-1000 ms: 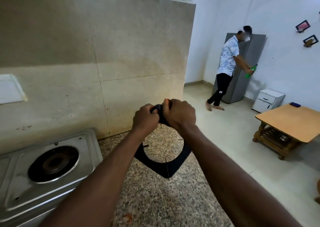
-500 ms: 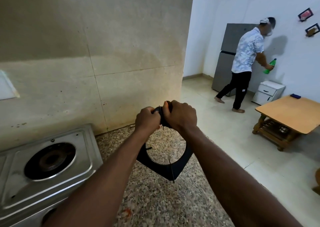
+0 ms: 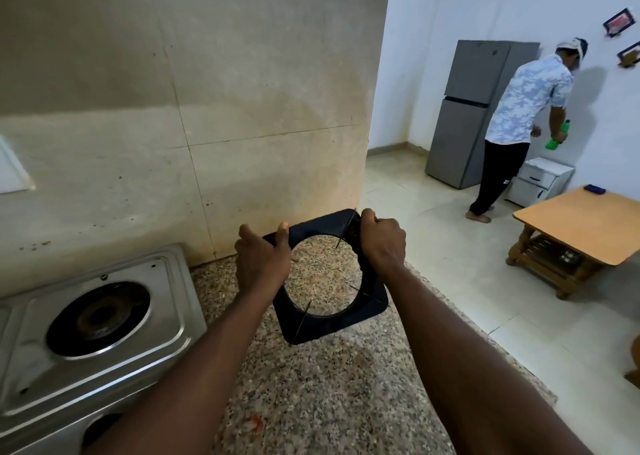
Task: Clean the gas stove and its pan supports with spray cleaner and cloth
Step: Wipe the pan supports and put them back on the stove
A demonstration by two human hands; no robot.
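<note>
While the left hand [image 3: 263, 264] and right hand [image 3: 382, 243] each grip an opposite side of the black pan support [image 3: 332, 319] — tilted over the granite counter [image 3: 329, 402], right of the gas stove [image 3: 104, 316] — keep it level (its prongs [image 3: 300, 321] look thin). Earlier both hands bunched at its top edge; now they are spread.

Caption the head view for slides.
Left hand and right hand grip a black pan support over the granite counter, beside the gas stove.

The gas stove [image 3: 169, 302] runs off the left and bottom edges.
</note>
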